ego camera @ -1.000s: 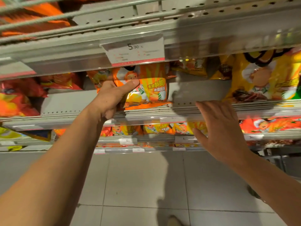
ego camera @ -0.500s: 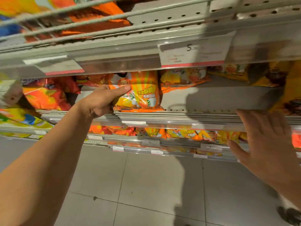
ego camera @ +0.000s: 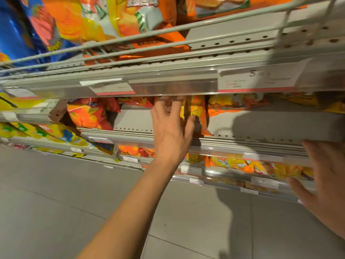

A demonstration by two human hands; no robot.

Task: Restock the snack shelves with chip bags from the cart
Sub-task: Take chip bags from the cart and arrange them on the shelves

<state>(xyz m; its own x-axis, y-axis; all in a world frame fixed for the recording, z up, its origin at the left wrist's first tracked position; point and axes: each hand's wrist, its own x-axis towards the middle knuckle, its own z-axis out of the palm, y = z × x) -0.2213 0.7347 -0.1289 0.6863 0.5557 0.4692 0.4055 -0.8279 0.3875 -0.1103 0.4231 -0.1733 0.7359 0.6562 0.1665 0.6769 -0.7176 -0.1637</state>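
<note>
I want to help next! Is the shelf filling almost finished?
Partly. Done: an orange chip bag stands on the middle shelf, with more bags behind it. In hand: the left hand is open with fingers spread at that bag; the right hand is open and holds nothing. Left: bare shelf beside the bag suggests more to fill. The cart isn't in view.

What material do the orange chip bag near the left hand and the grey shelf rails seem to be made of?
Orange and yellow chip bag: probably glossy plastic film, since it is crinkled and shines. Grey shelf rails: likely painted metal, matte, with punched holes and thin wire bars. The open left hand reaches toward the bag.
</note>
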